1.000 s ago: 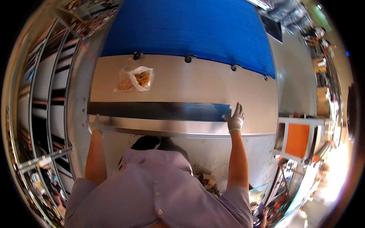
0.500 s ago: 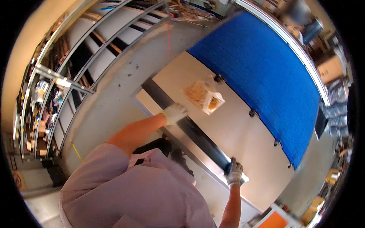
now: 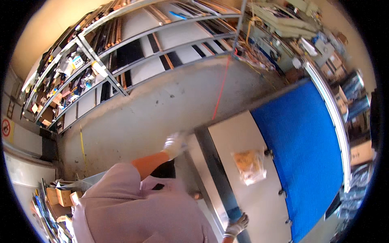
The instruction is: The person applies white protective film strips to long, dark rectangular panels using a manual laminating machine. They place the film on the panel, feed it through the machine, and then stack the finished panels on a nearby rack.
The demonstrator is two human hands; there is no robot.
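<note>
Gloved in white, my left hand (image 3: 175, 146) hovers off the table's left side; its fingers are smeared by motion and nothing shows in them. My right hand (image 3: 237, 226), also gloved, lies at the near end of a long dark glossy strip (image 3: 214, 162). Its fingers curl around a dark blue piece (image 3: 234, 212), whose kind I cannot make out. The strip rests along the left part of a beige tabletop (image 3: 225, 133). On that top, right of the strip, sits a clear plastic bag (image 3: 249, 166) with orange-brown contents.
Blue sheeting (image 3: 304, 150) covers the surface beyond the tabletop, bordered by a white rail (image 3: 330, 117). Black clamp-like fittings (image 3: 282, 192) line their shared edge. A metal rack (image 3: 162, 52) with long strips stands across the grey floor (image 3: 150, 109). Cardboard boxes (image 3: 60, 197) sit at lower left.
The view has swung left, showing more rack and floor. My left hand has left the strip and moved out past the table's left edge. My right hand stays at the strip's near end.
</note>
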